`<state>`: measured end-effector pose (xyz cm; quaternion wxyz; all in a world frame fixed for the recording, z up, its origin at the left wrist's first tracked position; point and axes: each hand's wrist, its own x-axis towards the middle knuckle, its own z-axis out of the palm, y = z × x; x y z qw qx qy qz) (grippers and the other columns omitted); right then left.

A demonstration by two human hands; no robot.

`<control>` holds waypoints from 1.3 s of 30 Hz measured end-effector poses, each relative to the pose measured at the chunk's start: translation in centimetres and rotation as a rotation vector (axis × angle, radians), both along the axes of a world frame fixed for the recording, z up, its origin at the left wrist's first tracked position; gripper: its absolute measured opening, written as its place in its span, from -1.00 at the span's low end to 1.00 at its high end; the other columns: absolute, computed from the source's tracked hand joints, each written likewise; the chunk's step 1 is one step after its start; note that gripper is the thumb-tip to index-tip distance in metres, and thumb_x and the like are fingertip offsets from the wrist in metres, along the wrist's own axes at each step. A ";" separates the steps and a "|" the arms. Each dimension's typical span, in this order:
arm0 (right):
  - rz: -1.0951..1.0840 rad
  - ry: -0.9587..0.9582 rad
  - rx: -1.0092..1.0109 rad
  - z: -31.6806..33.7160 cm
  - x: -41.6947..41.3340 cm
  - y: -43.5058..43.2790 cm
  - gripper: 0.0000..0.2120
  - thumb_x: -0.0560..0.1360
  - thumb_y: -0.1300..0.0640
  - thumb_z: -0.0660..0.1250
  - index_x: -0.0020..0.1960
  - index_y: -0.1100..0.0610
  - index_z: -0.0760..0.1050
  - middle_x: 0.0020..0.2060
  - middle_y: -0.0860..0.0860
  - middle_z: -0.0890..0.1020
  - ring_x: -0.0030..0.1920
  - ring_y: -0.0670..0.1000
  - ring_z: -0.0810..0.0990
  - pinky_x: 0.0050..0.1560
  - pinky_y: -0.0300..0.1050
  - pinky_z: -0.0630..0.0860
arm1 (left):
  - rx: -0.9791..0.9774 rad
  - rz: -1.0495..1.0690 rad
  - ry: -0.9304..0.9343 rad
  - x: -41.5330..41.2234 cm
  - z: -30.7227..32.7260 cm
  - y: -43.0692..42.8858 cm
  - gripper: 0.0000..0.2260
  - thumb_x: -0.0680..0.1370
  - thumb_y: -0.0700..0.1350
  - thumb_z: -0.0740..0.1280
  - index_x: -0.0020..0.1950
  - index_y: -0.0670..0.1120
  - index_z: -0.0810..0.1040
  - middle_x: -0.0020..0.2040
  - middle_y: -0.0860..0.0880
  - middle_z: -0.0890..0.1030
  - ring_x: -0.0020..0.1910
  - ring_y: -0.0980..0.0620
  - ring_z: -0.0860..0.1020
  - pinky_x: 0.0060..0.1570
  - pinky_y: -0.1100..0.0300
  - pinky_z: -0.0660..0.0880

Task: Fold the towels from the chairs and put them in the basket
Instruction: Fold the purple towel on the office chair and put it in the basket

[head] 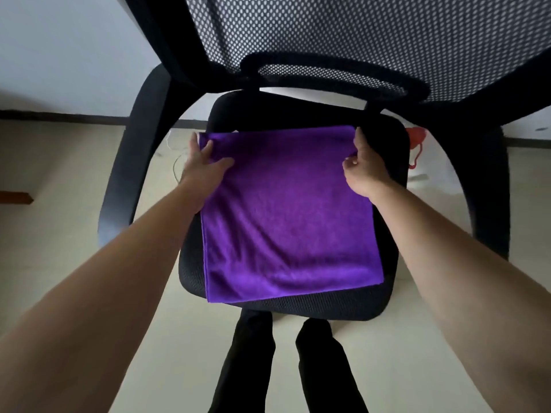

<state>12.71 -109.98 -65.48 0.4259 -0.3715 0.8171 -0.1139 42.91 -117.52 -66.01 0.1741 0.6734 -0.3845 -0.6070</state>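
You are standing at a black office chair [298, 308] on a pale tiled floor [59, 248], with a white wall [59, 40] and a dark skirting strip behind it. The chair's mesh backrest [357, 34] leans over the seat, and its curved armrests [134, 162] stand on either side. Past the chair's right side sits something red [416, 144] on the floor, too blurred to name.

The purple towel [286, 216] lies flat on the chair seat, covering most of it. It looks close to square, so no long axis stands out; its near edge runs almost along the seat's front edge, tilted slightly, and its far edge sits just short of the backrest base. A doubled edge shows along the towel's left side.

Your left hand [204, 163] is on the towel's far left corner, fingers spread over the cloth and the thumb lying on top. Your right hand [362, 165] is closed around the far right corner, pinching the fabric. Your two hands are well apart, one at each far corner.

Your dark-trousered legs [247, 359] stand just in front of the seat.
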 end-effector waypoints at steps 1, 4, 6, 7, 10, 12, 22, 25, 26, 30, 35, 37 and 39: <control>0.073 0.050 0.002 -0.2 0.5 0.6 -0.29 0.63 0.23 0.21 0.64 -0.01 -0.10 0.44 0.08 0.40 0.37 0.10 0.48 0.35 0.03 0.47 | -0.012 -0.053 -0.020 0.3 -0.4 0.5 -0.04 0.44 -0.08 0.46 0.61 0.05 -0.14 0.55 0.06 0.27 0.41 0.10 0.40 0.44 -0.01 0.34; 0.291 0.200 -0.060 0.2 1.9 3.4 -0.24 0.61 0.26 0.25 0.64 0.13 -0.13 0.61 0.19 0.06 0.55 0.21 0.23 0.51 0.05 0.27 | -0.178 -0.418 -0.332 0.5 0.0 3.3 -0.04 0.45 0.06 0.44 0.61 0.01 -0.16 0.59 -0.10 0.17 0.53 -0.07 0.22 0.49 -0.02 0.22; 0.403 0.280 -0.138 0.5 2.7 5.2 -0.26 0.60 0.23 0.27 0.64 0.13 -0.06 0.62 0.21 -0.04 0.54 0.25 0.24 0.44 0.06 0.36 | -0.372 -0.673 -0.518 -0.3 0.9 5.7 -0.10 0.50 0.12 0.38 0.62 -0.07 -0.14 0.61 -0.16 0.05 0.58 -0.16 0.04 0.54 -0.07 0.09; 0.442 0.316 -0.179 0.5 3.2 6.1 -0.27 0.59 0.21 0.29 0.63 0.13 -0.02 0.62 0.22 -0.03 0.52 0.25 0.28 0.37 0.08 0.43 | -0.453 -0.756 -0.569 -0.6 1.3 7.1 -0.13 0.52 0.15 0.35 0.62 -0.09 -0.11 0.62 -0.17 0.00 0.59 -0.17 -0.02 0.55 -0.07 0.04; 0.526 0.374 -0.258 0.8 5.4 9.6 -0.29 0.54 0.16 0.35 0.60 0.15 0.13 0.59 0.28 0.04 0.46 0.31 0.35 0.30 0.12 0.48 | -0.580 -0.882 -0.677 -0.4 0.8 12.3 -0.22 0.53 0.26 0.23 0.61 -0.07 0.04 0.62 -0.17 0.02 0.59 -0.17 0.00 0.52 -0.13 0.05; 0.589 0.361 -0.245 1.0 6.4 13.3 -0.25 0.47 0.17 0.39 0.59 0.16 0.17 0.58 0.31 0.08 0.48 0.33 0.32 0.37 0.15 0.41 | -0.621 -0.945 -0.688 -0.1 1.0 17.1 -0.25 0.51 0.31 0.17 0.59 -0.07 0.16 0.61 -0.20 0.07 0.58 -0.19 0.05 0.52 -0.19 0.06; 0.925 0.536 -0.137 -0.2 3.1 23.7 -0.02 0.30 0.36 0.47 0.62 0.13 0.10 0.58 0.33 0.07 0.53 0.44 0.11 0.49 0.37 0.17 | -0.579 -1.157 -0.934 2.4 -0.3 26.4 -0.09 0.28 -0.08 0.41 0.60 -0.01 0.13 0.61 -0.22 0.03 0.58 -0.25 0.04 0.41 -0.39 0.11; 0.875 0.590 -0.141 -0.5 1.8 22.8 -0.24 0.44 0.39 0.27 0.60 0.18 0.13 0.56 0.34 0.12 0.50 0.45 0.20 0.41 0.38 0.31 | -0.555 -1.136 -0.944 1.9 -0.8 26.1 -0.09 0.32 -0.13 0.40 0.62 0.01 0.05 0.62 -0.17 -0.04 0.59 -0.23 -0.02 0.43 -0.37 0.09; 0.864 0.592 -0.136 -0.6 1.3 22.9 -0.31 0.48 0.37 0.19 0.60 0.20 0.13 0.56 0.35 0.13 0.48 0.44 0.24 0.37 0.36 0.37 | -0.542 -1.112 -0.949 1.7 -0.8 26.4 -0.10 0.34 -0.14 0.39 0.62 0.02 0.04 0.62 -0.16 -0.04 0.59 -0.22 -0.03 0.44 -0.36 0.09; 0.862 0.625 -0.197 -0.4 0.5 23.9 -0.38 0.52 0.37 0.05 0.58 0.27 0.11 0.55 0.35 0.14 0.48 0.42 0.28 0.30 0.29 0.47 | -0.600 -0.983 -0.939 1.7 -0.7 26.8 -0.22 0.40 -0.26 0.36 0.59 -0.02 0.17 0.60 -0.20 0.08 0.57 -0.23 0.11 0.41 -0.29 0.22; 0.796 0.704 -0.378 -0.3 1.4 26.2 -0.22 0.42 0.45 0.29 0.59 0.16 0.16 0.55 0.31 0.14 0.49 0.39 0.26 0.40 0.30 0.35 | -0.575 -1.003 -0.998 2.1 -0.6 26.7 -0.18 0.43 -0.30 0.31 0.62 -0.01 0.01 0.61 -0.23 -0.08 0.59 -0.21 -0.04 0.44 -0.22 0.18; 0.786 0.670 -0.441 -1.4 2.0 27.3 -0.30 0.39 0.45 0.36 0.49 0.13 0.35 0.45 0.29 0.35 0.37 0.35 0.42 0.20 0.25 0.52 | -0.563 -0.962 -1.013 2.2 -1.0 27.4 -0.21 0.47 -0.33 0.26 0.62 -0.01 -0.01 0.61 -0.23 -0.09 0.59 -0.20 -0.05 0.44 -0.22 0.16; 0.731 0.603 -0.498 -2.5 2.2 27.8 -0.45 0.38 0.42 0.41 0.34 0.12 0.52 0.32 0.25 0.49 0.27 0.30 0.51 -0.03 0.19 0.63 | -0.601 -0.883 -0.993 2.3 -1.7 28.1 -0.27 0.49 -0.38 0.23 0.61 -0.05 0.08 0.60 -0.25 0.01 0.58 -0.23 0.04 0.43 -0.25 0.19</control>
